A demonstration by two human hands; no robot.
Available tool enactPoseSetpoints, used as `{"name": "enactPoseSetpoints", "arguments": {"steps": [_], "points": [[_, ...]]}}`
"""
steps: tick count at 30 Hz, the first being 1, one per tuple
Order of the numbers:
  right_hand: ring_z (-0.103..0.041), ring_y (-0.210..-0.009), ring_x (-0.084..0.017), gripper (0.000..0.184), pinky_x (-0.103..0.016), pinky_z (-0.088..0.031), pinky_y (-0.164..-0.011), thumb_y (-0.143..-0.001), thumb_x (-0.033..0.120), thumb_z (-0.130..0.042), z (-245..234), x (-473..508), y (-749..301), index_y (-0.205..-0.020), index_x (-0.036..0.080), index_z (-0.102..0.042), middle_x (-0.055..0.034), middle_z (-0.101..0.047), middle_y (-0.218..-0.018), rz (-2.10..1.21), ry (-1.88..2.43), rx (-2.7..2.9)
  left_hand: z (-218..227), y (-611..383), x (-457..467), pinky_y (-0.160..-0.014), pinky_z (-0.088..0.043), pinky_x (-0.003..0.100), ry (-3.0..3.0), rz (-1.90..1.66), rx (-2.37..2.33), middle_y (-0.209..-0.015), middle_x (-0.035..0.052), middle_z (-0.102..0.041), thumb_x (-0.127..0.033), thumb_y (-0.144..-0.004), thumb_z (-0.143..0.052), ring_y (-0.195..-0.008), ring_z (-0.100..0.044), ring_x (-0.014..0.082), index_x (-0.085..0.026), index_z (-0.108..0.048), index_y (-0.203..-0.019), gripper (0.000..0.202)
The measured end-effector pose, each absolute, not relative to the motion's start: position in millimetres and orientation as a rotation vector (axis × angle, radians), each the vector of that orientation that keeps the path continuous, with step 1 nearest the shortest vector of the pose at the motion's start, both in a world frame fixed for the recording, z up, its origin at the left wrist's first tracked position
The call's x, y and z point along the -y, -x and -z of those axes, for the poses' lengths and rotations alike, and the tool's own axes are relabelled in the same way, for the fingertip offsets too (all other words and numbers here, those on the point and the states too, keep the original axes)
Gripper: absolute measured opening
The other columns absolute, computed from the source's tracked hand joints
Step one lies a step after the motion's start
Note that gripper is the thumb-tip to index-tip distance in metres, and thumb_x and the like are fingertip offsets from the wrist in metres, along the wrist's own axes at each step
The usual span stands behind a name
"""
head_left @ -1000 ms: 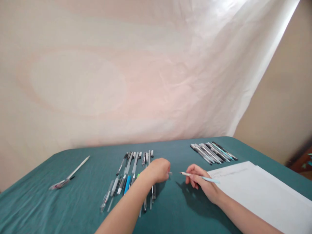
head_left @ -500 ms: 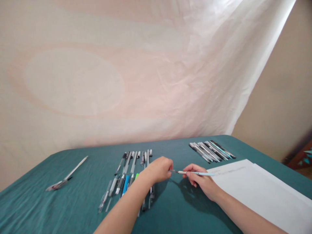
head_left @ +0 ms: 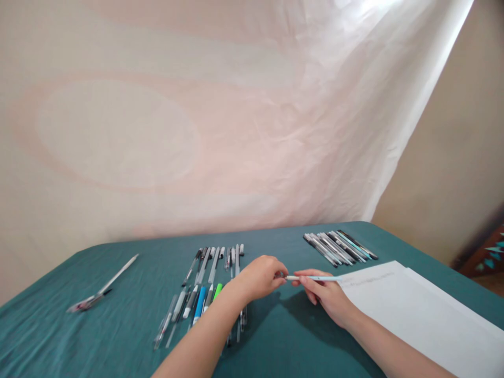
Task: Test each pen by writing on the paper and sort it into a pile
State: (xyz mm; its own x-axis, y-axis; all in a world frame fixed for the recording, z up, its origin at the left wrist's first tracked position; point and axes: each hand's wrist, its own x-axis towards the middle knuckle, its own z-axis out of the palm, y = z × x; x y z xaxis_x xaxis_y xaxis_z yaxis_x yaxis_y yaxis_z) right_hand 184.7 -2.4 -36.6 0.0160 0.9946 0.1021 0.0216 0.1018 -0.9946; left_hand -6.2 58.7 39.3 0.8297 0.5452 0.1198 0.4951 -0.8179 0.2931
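My right hand (head_left: 321,294) pinches a slim pale-blue pen (head_left: 317,278), held almost level above the cloth with its whitish end pointing left. At that end, the closed fingertips of my left hand (head_left: 262,278) grip what looks like a small clear pen cap, mostly hidden by the fingers. Whether the cap is seated on the pen I cannot tell. Below and left of my left forearm lie rows of pens and markers, among them a blue marker (head_left: 200,303) and a green one (head_left: 218,290); the forearm covers some of them.
White paper (head_left: 417,310) with faint scribbles lies at the right. Behind it is a neat row of several pens (head_left: 338,248). At the far left, a white pen (head_left: 120,272) lies beside a small clear-and-dark bundle (head_left: 88,302). A green cloth (head_left: 149,278) covers the table; a pale curtain hangs behind.
My left fingers and the pen's left end have come together, closing the small gap between them. My right hand stays nearly in place. The view has shifted slightly.
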Motion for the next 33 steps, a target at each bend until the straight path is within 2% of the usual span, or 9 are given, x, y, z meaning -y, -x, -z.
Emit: {"name": "enactPoseSetpoints", "arguments": {"steps": [10, 19, 27, 29, 33], "points": [[-0.036, -0.045, -0.008, 0.034, -0.023, -0.031, -0.044, -0.073, 0.043, -0.064, 40.6, 1.0, -186.5, -0.094, 0.017, -0.069, -0.0051, -0.069, -0.075, -1.150, 1.116, 1.174, -40.5, 3.3, -56.0, -0.065, -0.039, 0.021, -2.788, -0.324, -0.736, -0.077, 0.0054, -0.066, -0.028, -0.085, -0.048, -0.075, -0.059, 0.0172, -0.022, -0.069, -0.090, 0.022], [-0.036, -0.046, -0.007, 0.032, -0.022, -0.029, -0.044, -0.075, 0.038, -0.063, 42.5, -0.4, -187.5, -0.094, 0.013, -0.067, -0.0072, -0.069, -0.077, -1.164, 1.069, 1.172, -37.5, 1.0, -56.9, -0.064, -0.037, 0.020, -2.795, -0.333, -0.700, -0.074, 0.0057, -0.066, -0.029, -0.087, -0.047, -0.075, -0.059, 0.0171, -0.022, -0.069, -0.091, 0.023], [-0.039, -0.047, -0.006, 0.029, -0.021, -0.031, -0.043, -0.076, 0.038, -0.062, 34.8, 1.1, -184.5, -0.093, 0.014, -0.066, -0.0074, -0.068, -0.079, -1.224, 1.025, 1.150, -40.7, 4.0, -60.7, -0.062, -0.037, 0.019, -2.794, -0.335, -0.738, -0.074, 0.0033, -0.064, -0.029, -0.087, -0.048, -0.071, -0.058, 0.0150, -0.024, -0.068, -0.091, 0.022], [-0.041, -0.047, -0.006, 0.030, -0.020, -0.031, -0.043, -0.077, 0.039, -0.061, 30.0, 0.8, -187.7, -0.095, 0.015, -0.065, -0.0067, -0.067, -0.080, -1.255, 1.003, 1.129, -43.8, 7.6, -64.1, -0.062, -0.037, 0.019, -2.801, -0.332, -0.767, -0.074, 0.0029, -0.064, -0.029, -0.086, -0.049, -0.071, -0.058, 0.0150, -0.024, -0.068, -0.089, 0.020], [-0.041, -0.045, -0.006, 0.031, -0.019, -0.030, -0.041, -0.077, 0.042, -0.060, 21.1, -5.4, -207.0, -0.092, 0.016, -0.065, -0.0008, -0.060, -0.066, -1.189, 1.043, 1.066, -49.9, 17.4, -73.9, -0.063, -0.037, 0.020, -2.806, -0.329, -0.885, -0.074, 0.0041, -0.063, -0.028, -0.084, -0.050, -0.072, -0.057, 0.0167, -0.021, -0.068, -0.083, 0.019]]}}
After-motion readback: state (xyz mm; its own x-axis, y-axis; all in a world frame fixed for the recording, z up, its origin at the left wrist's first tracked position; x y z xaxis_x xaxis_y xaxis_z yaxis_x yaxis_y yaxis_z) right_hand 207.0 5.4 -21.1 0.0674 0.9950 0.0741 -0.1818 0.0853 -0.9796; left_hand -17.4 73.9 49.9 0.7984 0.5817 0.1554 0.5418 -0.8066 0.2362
